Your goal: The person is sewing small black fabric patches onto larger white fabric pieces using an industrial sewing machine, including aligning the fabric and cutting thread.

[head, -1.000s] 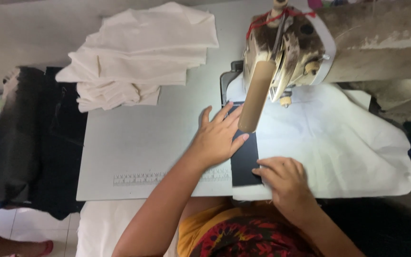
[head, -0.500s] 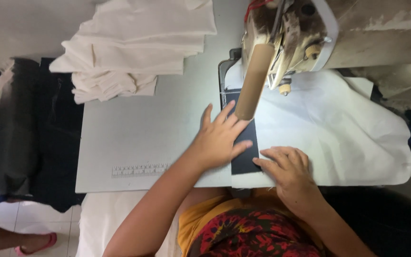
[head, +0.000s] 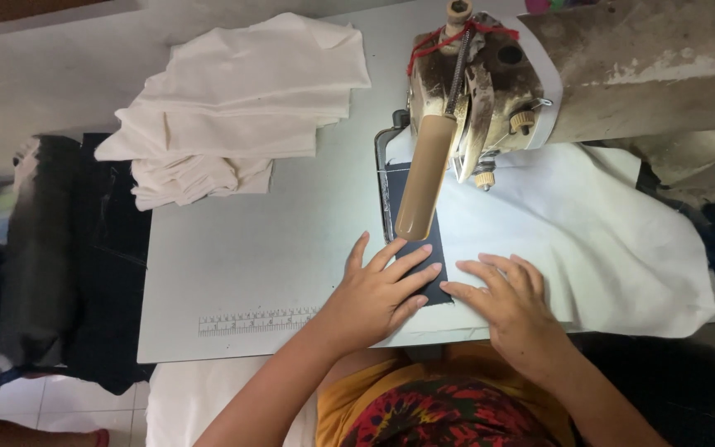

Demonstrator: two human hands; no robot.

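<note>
The dark fabric strip (head: 420, 248) lies on the table (head: 250, 265) with its long axis running straight away from the person, toward the sewing machine head (head: 473, 91). Its near end sits between the 2 hands. The left hand (head: 378, 291) is spread flat, fingers pressing on the strip. The right hand (head: 513, 300) is spread flat on the white cloth (head: 589, 240), its fingertips touching the strip's edge.
</note>
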